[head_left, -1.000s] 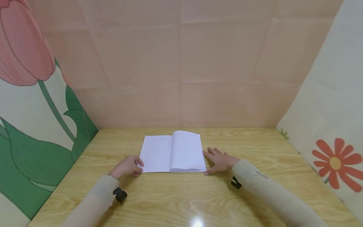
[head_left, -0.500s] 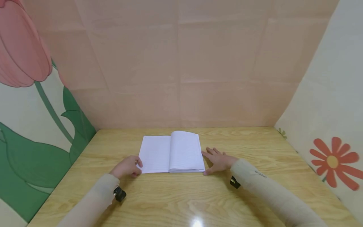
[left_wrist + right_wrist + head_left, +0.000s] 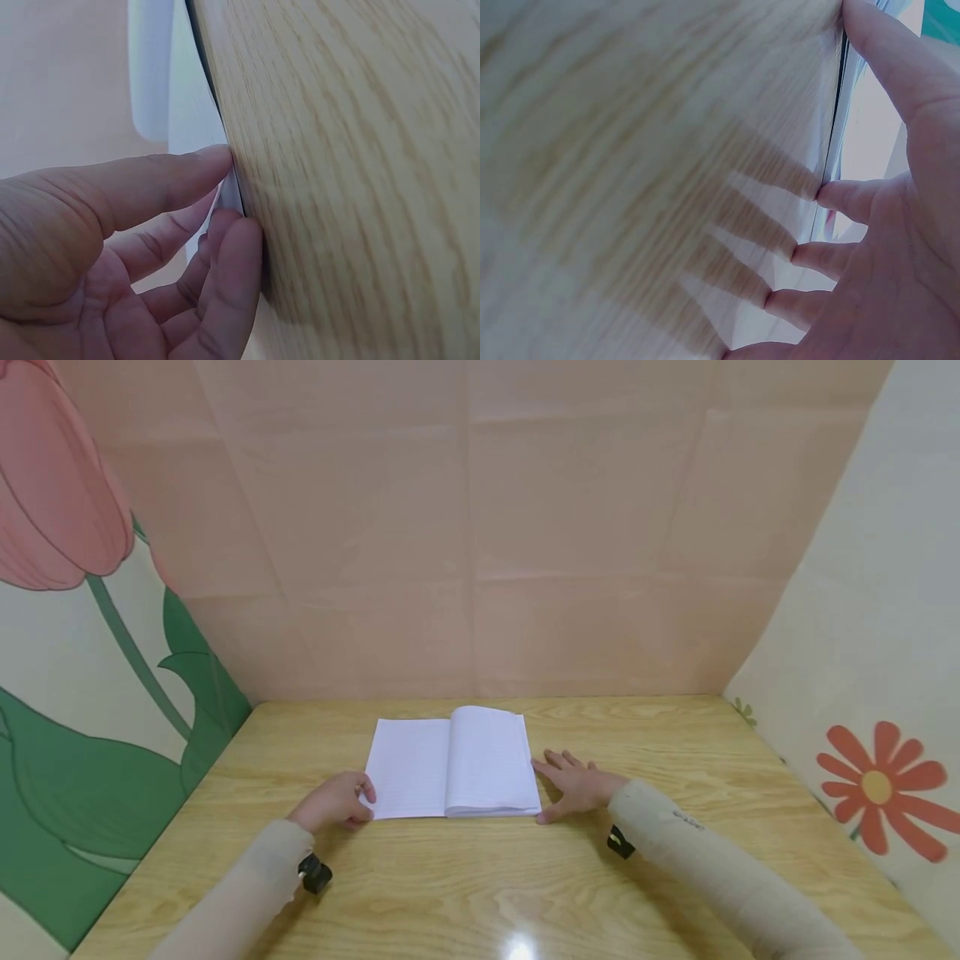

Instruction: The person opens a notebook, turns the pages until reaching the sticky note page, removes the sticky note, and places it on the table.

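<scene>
An open notebook (image 3: 408, 768) with lined white pages lies on the wooden table, its right-hand stack of pages bulging up near the spine. My left hand (image 3: 335, 800) pinches its lower left corner; in the left wrist view the thumb (image 3: 214, 161) lies on one side of the sheet (image 3: 196, 105) and curled fingers on the other. At the right edge, my right hand (image 3: 581, 783) is spread flat-fingered, with thumb and index fingertip right at the notebook's side. The right wrist view shows these fingers (image 3: 847, 199) straight and apart, their tips on the table.
The wooden table (image 3: 450, 893) runs back to a pinkish creased backdrop (image 3: 465, 568). Side panels carry a painted tulip (image 3: 63, 477) on the left and a red flower (image 3: 877, 787) on the right. A small black device (image 3: 315, 873) sits at the left wrist, another (image 3: 619, 842) at the right.
The head view has shifted slightly, so the scene sits a little further left. Both hands keep their places at the notebook, whose pages look the same.
</scene>
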The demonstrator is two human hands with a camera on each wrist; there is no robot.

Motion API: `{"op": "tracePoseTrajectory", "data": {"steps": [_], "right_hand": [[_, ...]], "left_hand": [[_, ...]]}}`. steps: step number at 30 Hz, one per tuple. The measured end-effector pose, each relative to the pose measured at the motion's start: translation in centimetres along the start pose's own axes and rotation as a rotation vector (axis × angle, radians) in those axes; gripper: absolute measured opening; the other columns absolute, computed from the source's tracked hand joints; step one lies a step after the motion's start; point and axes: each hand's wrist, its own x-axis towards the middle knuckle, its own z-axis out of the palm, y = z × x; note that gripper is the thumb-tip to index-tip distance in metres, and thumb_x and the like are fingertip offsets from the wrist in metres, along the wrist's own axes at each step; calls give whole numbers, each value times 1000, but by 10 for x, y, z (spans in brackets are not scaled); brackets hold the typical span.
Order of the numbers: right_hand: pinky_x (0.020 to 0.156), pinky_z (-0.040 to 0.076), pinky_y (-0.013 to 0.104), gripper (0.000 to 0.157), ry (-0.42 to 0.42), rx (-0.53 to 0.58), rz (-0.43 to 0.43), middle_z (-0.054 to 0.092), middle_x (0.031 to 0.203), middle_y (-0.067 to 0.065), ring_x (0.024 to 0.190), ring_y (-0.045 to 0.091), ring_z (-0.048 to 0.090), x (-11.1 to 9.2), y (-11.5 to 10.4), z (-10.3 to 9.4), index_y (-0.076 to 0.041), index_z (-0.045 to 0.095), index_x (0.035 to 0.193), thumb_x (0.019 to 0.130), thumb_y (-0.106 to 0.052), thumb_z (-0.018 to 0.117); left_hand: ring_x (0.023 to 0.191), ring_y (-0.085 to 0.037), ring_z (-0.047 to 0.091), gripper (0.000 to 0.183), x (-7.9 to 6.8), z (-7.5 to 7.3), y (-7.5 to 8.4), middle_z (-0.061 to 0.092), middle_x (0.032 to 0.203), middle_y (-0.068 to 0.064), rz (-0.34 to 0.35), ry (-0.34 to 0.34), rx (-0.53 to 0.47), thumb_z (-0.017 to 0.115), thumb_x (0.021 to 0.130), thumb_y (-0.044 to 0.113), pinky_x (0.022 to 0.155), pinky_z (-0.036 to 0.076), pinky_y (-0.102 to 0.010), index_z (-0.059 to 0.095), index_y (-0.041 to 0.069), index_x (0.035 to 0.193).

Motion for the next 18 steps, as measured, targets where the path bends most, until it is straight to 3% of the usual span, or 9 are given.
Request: {"op": "tracePoseTrajectory", "data": {"steps": [9, 18], "right_hand": [[107, 4, 73, 104, 1, -6, 6, 3, 161, 21, 146, 46, 0, -1, 0, 0, -13, 16, 155, 80, -60, 68], [107, 4, 73, 103, 3, 4, 5, 3, 161, 21, 146, 46, 0, -2, -2, -1, -13, 16, 156, 80, -59, 68]], "left_hand": [[53, -13, 43, 20, 0, -1, 0, 44, 62, 0, 0, 21, 27, 74, 74, -1, 52, 39, -24, 59, 4, 87], [57, -15, 46, 25, 2, -3, 0, 49, 71, -4, 2, 42, 83, 78, 73, 2, 54, 39, -26, 59, 4, 89]]}}
